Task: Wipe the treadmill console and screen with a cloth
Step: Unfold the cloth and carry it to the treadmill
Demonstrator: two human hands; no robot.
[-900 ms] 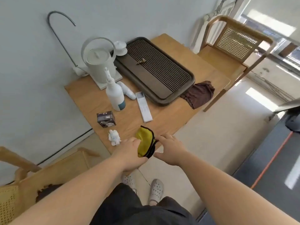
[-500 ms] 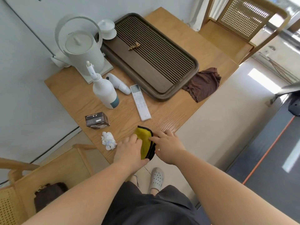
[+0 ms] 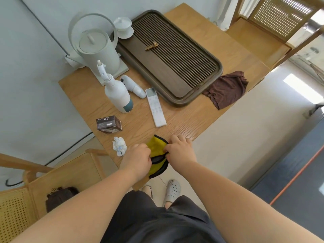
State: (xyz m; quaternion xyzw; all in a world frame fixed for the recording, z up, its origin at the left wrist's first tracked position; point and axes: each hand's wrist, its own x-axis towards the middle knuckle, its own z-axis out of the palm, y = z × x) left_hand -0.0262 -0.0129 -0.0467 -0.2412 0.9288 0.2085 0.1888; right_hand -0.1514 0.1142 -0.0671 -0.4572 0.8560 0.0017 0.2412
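Cloth [image 3: 156, 156] (yellow, black-edged) pinched between left hand [image 3: 135, 161] and right hand [image 3: 180, 151], at table [image 3: 189, 116] edge.

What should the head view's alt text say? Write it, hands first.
Both hands, left hand and right hand, grip a folded yellow cloth at the near edge of a wooden table. Behind it lie a white remote, spray bottle, kettle and slatted tray.

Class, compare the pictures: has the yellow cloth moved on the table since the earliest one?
Hardly: the yellow cloth still sits at the table's near edge, just below the remote, between both hands.
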